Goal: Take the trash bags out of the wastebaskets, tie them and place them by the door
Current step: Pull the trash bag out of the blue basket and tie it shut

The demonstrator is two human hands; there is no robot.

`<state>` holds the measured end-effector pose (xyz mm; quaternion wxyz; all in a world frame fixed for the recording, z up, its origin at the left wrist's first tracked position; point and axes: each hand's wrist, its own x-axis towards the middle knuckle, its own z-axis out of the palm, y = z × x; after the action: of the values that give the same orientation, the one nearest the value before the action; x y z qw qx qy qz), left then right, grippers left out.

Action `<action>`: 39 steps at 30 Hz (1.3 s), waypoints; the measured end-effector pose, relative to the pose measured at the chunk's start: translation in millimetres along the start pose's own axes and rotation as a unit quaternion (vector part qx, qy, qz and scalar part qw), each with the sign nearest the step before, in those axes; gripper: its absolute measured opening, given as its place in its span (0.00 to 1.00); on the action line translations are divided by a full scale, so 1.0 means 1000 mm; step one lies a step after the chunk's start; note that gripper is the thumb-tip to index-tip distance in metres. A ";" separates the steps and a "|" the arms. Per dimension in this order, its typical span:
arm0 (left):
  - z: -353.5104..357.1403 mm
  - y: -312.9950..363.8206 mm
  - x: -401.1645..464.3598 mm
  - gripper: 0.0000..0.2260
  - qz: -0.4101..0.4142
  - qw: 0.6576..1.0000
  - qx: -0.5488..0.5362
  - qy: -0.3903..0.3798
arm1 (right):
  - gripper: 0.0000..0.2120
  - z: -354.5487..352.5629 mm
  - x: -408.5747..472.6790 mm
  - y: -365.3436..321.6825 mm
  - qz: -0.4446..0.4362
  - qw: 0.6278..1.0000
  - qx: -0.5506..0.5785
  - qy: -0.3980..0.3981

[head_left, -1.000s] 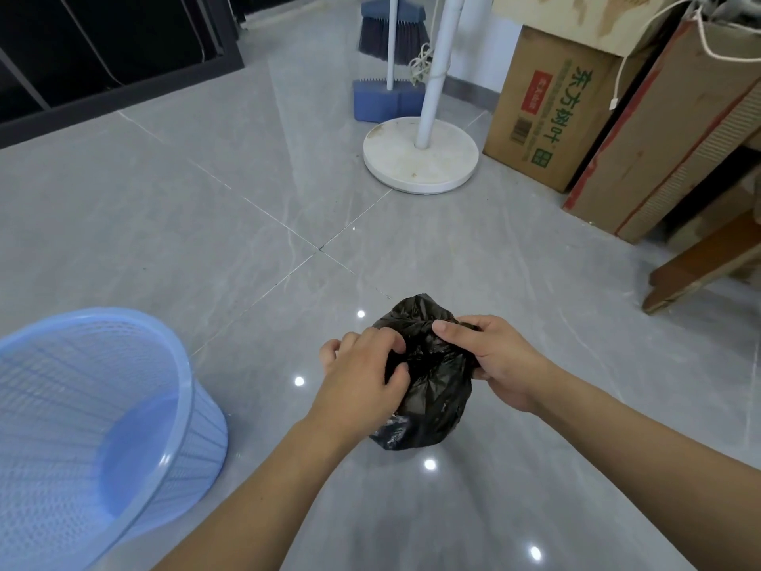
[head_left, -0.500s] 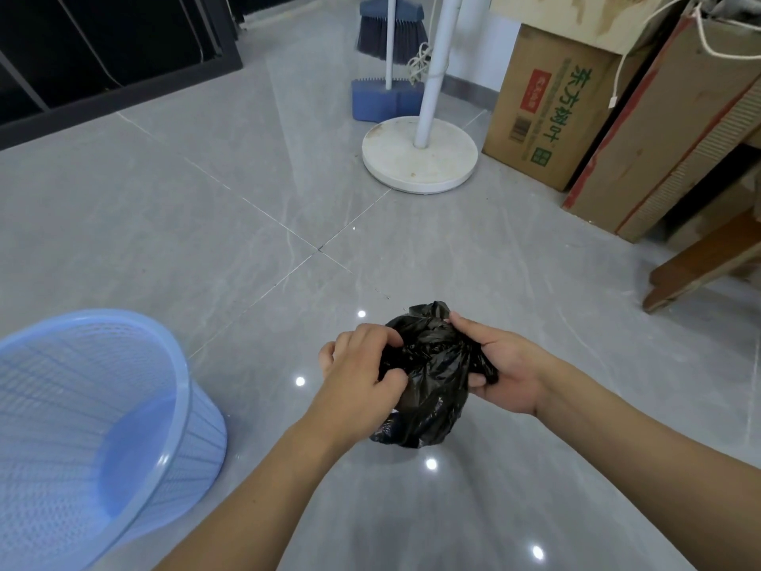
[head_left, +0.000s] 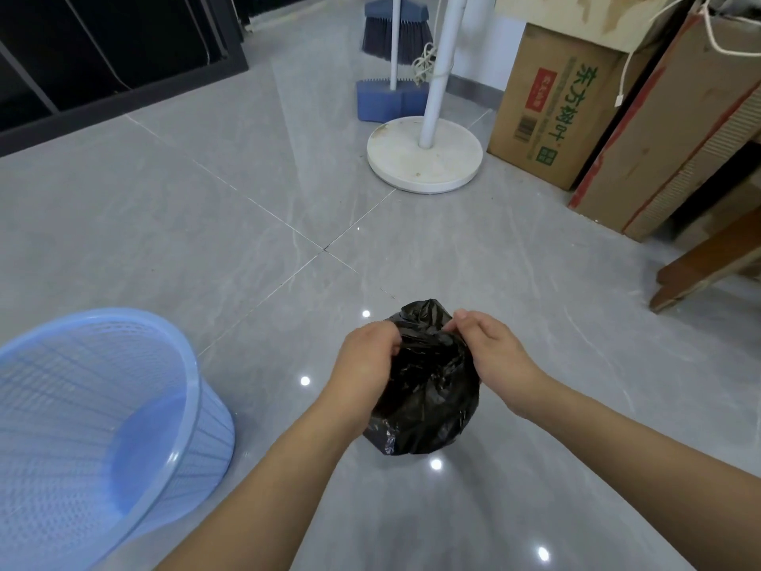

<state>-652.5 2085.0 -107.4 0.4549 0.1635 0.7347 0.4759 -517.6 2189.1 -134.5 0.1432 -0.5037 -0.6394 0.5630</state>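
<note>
The black bag (head_left: 428,389) was in the lower middle of the frame, held over the grey floor (head_left: 206,224) between both hands. The left hand (head_left: 366,364) was clenched on the gathered plastic at the bag's left shoulder, and the right hand (head_left: 490,356) pinched the neck from the right with thumb and fingers. A twisted tuft of plastic stood up between them. The film looked thin, soft and glossy, so it was probably slippery and easy to tear. The small rounded bulge suggested a light load. The crumpled neck just under the tuft seemed the best place to grip, not the stretched belly. The blue basket (head_left: 193,389) stood without a liner at the lower left, well apart from the bag. Compared with a second earlier, the hands had moved from covering the top of the bag to its two sides, the tuft stood out more clearly, and the bag looked rounder. No finished knot could be made out.
</note>
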 end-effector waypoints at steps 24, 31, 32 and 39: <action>0.007 -0.021 -0.012 0.23 0.111 0.894 0.422 -0.105 | 0.16 -0.021 0.010 0.013 -0.176 0.949 -0.249 0.078; -0.037 -0.021 0.009 0.19 0.071 0.852 0.517 0.052 | 0.21 -0.086 0.030 0.038 -0.102 0.888 -0.427 0.133; -0.039 -0.020 0.011 0.18 0.072 0.845 0.525 0.068 | 0.22 -0.087 0.028 0.038 -0.103 0.882 -0.444 0.122; -0.015 -0.018 0.012 0.16 0.172 0.798 0.576 0.049 | 0.36 -0.065 0.021 0.026 -0.016 0.826 -0.559 -0.072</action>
<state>-668.4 2076.1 -126.8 0.1509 0.4958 0.8541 0.0432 -465.6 2239.6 -143.6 -0.2003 -0.4453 -0.8612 0.1414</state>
